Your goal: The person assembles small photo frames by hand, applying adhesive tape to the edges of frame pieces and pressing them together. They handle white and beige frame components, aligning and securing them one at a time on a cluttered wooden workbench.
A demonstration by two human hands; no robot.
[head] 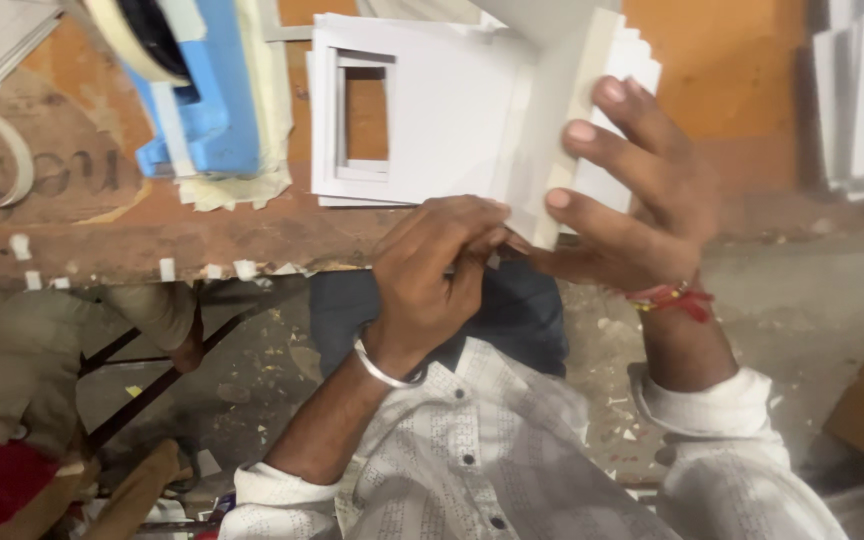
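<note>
1. Our left hand (442, 262) pinches the near edge of a white card strip (557, 150) at the table (152, 235) edge.
2. Our right hand (632, 190) spreads wide, fingertips pressing that strip beside white cut-out frames (422, 110).

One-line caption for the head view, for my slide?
Left hand pinches the corner of a white card that the right hand steadies over window-cut white mounts.
</note>
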